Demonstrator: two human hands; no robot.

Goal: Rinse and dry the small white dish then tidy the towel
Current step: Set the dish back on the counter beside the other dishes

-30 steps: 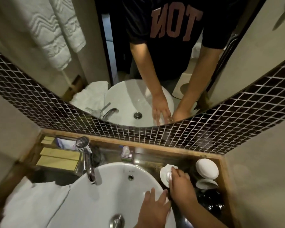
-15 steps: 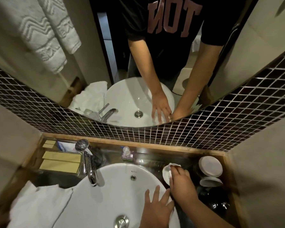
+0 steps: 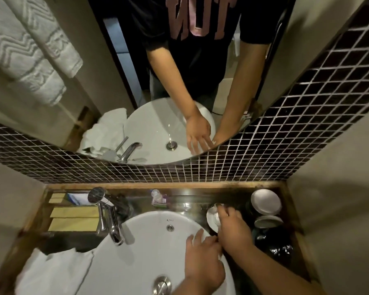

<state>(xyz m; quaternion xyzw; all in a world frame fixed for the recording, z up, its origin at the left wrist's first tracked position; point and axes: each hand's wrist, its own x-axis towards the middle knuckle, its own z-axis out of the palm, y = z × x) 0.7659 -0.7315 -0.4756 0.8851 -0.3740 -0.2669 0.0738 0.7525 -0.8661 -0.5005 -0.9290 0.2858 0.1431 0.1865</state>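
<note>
dark counter [image 3: 202, 199]: basin [image 3: 141, 235], towel [image 3: 51, 271], dishes [image 3: 265, 201]

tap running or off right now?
Off, as far as it shows: no stream falls from the tap spout, and the basin below it looks smooth and undisturbed. Neither hand is on the handle.

A bathroom. A white basin [image 3: 136, 252] with chrome tap [image 3: 113, 226] sits below a mirror [image 3: 158, 81]. Dark mosaic tiles [image 3: 285, 135] and hanging towels [image 3: 30, 56] surround it.

Mirrored black shirt [image 3: 192, 50] reads, perhaps, "TON"; the basin [image 3: 136, 248] logo is illegible.
</note>
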